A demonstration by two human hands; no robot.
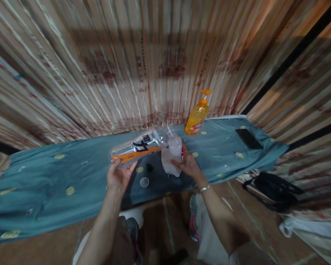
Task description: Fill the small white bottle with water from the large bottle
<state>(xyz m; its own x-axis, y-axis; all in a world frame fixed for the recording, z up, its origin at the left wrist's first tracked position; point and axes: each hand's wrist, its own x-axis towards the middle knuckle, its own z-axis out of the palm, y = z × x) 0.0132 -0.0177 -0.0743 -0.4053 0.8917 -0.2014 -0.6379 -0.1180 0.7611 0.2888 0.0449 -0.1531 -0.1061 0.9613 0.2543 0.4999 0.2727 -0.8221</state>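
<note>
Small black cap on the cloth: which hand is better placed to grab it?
Probably left. The small black cap lies just beside the left hand, though it holds the clear refill pouch. The right hand grips the small bottle, farther off.

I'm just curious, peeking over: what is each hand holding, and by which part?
The left hand grips a clear refill pouch by its lower end, tipped sideways. The right hand holds a small clear bottle by its side.
</note>
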